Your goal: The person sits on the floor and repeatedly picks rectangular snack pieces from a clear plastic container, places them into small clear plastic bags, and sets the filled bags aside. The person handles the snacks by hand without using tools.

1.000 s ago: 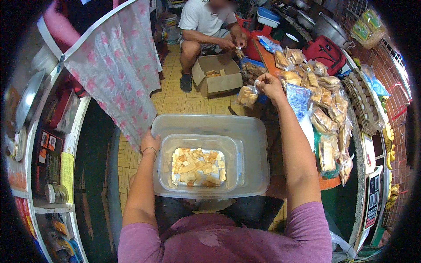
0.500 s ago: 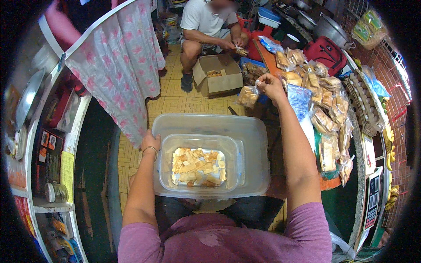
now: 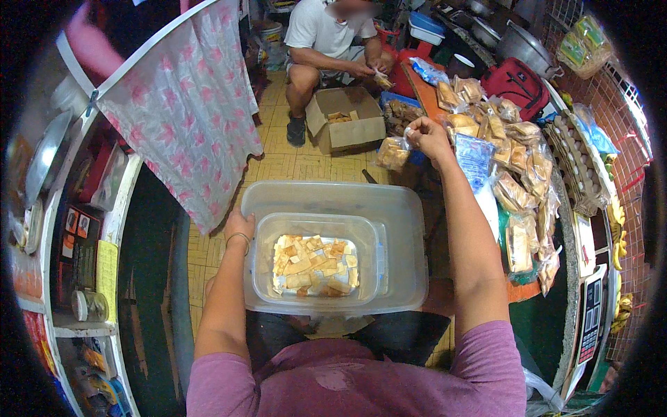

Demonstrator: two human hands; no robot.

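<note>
Your right hand (image 3: 427, 137) pinches the top of a bag of crackers (image 3: 393, 153) hanging below it; your left hand (image 3: 238, 226) grips the tub (image 3: 403, 229) rim.

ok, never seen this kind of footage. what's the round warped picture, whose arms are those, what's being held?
One camera worn on a person's head looks down through a fisheye lens, so edges bend. The two forearms rising from the bottom are the wearer's own; no machine is involved. The left hand grips the rim of a large clear plastic tub on the lap, with pale cracker pieces inside. The right hand reaches forward and holds a small clear bag of crackers by its top. More filled bags pile up on the right. Another person's hands work above a cardboard box.
</note>
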